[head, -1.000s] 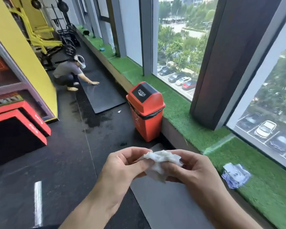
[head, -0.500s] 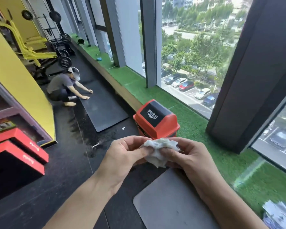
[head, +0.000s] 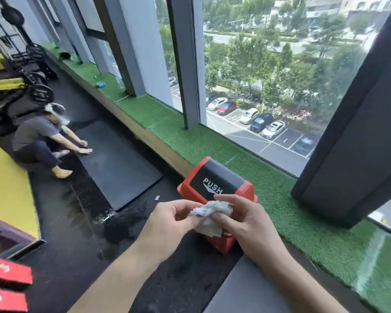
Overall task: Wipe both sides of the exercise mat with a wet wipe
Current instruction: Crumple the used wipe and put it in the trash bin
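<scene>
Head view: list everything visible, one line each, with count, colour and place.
wet wipe: one, white, crumpled, between both hands
near mat: one, grey, floor under the arms
far mat: one, dark grey, floor by the ledge
bin: one, red with black PUSH lid, behind the hands
turf ledge: one, green, along the windows
other person: one, squatting, hands on the far mat
left hand: pinches the wipe
right hand: pinches the wipe

Red push-lid bin (head: pixel 215 184) beside turf ledge (head: pixel 280 199)
</scene>
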The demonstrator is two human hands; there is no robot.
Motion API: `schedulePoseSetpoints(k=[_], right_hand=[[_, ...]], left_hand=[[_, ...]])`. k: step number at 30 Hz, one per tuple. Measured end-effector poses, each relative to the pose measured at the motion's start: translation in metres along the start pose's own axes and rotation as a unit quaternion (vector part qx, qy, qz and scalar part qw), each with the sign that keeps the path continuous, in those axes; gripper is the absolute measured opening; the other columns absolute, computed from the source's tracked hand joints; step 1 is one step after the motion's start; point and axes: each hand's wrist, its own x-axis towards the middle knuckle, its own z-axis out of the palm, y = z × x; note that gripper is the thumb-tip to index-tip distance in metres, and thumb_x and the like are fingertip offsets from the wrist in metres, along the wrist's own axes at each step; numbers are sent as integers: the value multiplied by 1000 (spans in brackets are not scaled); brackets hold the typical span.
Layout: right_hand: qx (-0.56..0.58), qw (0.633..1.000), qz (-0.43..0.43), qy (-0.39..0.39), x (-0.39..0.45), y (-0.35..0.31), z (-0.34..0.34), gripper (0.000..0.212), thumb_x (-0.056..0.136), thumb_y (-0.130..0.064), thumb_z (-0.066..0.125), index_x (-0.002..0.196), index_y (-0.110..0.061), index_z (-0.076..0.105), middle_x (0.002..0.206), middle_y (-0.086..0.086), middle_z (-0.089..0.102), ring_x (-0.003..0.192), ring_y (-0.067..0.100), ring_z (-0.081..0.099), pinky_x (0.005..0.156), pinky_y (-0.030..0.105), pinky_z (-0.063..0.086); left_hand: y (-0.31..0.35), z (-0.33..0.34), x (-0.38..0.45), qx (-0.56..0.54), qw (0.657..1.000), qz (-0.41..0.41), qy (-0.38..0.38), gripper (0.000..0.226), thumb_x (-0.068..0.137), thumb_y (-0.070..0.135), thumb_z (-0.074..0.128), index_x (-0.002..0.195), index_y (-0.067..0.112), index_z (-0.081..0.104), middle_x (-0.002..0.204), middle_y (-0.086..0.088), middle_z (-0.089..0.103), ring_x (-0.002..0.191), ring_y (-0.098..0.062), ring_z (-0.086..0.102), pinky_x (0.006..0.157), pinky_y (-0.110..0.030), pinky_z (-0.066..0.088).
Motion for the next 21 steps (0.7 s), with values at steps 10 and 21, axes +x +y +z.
schedulePoseSetpoints(k=[10,21], right_hand=[[-97,982,127,101,216,114,57,58,97,-34,31,146,-20,59,154,-3,56,143,2,46,126,26,27],[-567,789,179,-156,392,290,63,66,103,-21,42,164,-2,24,175,20,7,161,42,-7,129,56,4]], left_hand=[[-111,-91,240,19,991,-49,-120,8,93,24,72,96,27,79,93,7,78,94,-10,72,90,-28,56],[-216,-62,411,42,967,-167,-190,9,93,15,71,98,19,77,89,4,78,84,-9,73,74,-22,57]])
